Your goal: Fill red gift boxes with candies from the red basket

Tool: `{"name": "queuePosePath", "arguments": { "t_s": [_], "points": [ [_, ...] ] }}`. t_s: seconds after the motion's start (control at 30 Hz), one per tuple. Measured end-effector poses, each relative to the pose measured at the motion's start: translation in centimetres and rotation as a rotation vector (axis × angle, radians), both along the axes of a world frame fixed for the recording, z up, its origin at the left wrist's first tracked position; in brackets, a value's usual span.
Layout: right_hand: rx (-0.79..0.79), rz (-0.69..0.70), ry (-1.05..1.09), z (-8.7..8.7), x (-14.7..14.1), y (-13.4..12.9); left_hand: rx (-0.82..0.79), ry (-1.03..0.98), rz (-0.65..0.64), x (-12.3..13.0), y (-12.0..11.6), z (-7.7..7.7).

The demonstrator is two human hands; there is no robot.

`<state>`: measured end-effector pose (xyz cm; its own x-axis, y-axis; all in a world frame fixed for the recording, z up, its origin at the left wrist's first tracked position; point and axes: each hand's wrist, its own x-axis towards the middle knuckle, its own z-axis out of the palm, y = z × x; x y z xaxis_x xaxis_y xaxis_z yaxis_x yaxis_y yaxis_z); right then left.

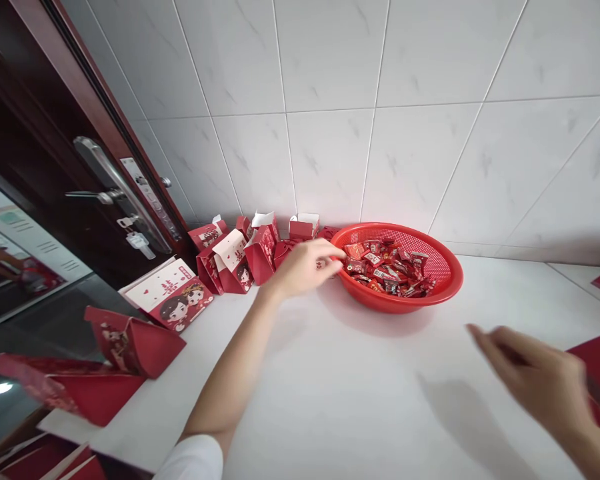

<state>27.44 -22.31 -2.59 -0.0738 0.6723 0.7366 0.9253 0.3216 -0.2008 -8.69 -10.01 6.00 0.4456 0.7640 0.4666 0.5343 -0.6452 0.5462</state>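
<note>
— Where are the sweets from where you're standing?
— In the red basket, a heap of small wrapped sweets, mostly red, lying on the bottom. The basket sits on the white table, close to the tiled wall
— And the left hand?
— Right at the basket's near-left side. The fingers reach over the rim, with the leftmost sweets just beside the tips. Thumb and forefinger come near each other, but I can't tell whether they pinch a sweet or even touch one
— What about the right hand?
— That one is above the table, to the right and on the person's side of the basket, well apart from the sweets. It's blurred. One finger points toward the basket and the others look curled; whether they are clamped on anything, I can't tell
— Anything around the left arm?
— A cluster of red boxes against the wall, between the door and the basket, some with their flaps up. Nearer the door lies a box with a cartoon couple, and more red packaging leans along the table's left edge
</note>
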Motion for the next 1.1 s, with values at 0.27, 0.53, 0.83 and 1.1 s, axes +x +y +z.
{"name": "queuePosePath", "arguments": {
  "t_s": [0.27, 0.53, 0.83, 1.1],
  "points": [
    [-0.188, 0.43, -0.097, -5.6, -9.4, 1.3, 0.009, -0.182, 0.976, -8.7, 4.5, -0.4],
    [-0.413, 0.468, -0.02, -7.5, -9.0, 0.2, -0.082, -0.077, 1.058, -8.6, 5.6, -1.9],
    [-0.344, 0.396, -0.24, -8.1, -9.4, 0.1, -0.119, 0.066, 1.069, -7.9, 4.8, -0.9],
    [-0.522, 0.323, -0.437, -7.3, -9.6, 0.1, -0.124, 0.137, 1.072, -7.1, 4.6, -0.4]
  ]
}}
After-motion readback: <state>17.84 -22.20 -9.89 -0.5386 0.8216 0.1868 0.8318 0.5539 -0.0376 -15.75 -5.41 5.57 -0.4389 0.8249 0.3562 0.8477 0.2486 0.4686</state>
